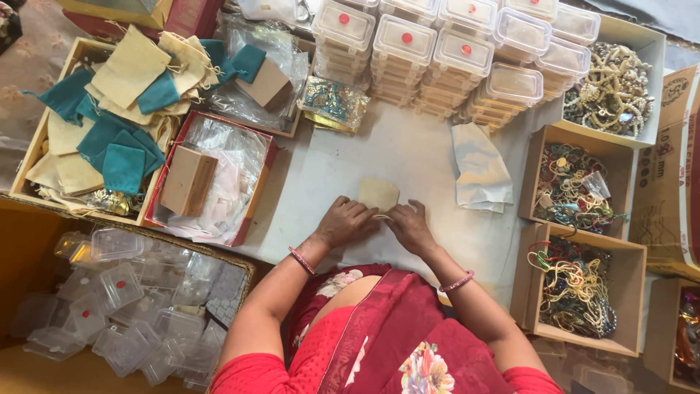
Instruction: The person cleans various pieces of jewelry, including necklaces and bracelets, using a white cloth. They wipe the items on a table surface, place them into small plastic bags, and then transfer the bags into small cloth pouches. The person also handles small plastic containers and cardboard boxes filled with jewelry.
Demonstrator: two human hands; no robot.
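Pinching the near edge of a beige pouch (378,194) with both hands, left hand (345,221) and right hand (410,227) close together, fingertips clamped on its mouth, likely to keep it flat on the white cloth (408,157). Just beyond the knuckles lies the pouch; right of it a grey bag (477,169); left, a red tray (211,179); beyond, stacked clear boxes (452,58).

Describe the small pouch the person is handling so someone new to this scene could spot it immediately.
Start at the white cloth in the middle, ringed by boxes. Near its lower edge the left hand and right hand meet on one flat beige pouch. Unlike the beige and teal pouches heaped in the wooden tray at far left, it lies alone on bare cloth.
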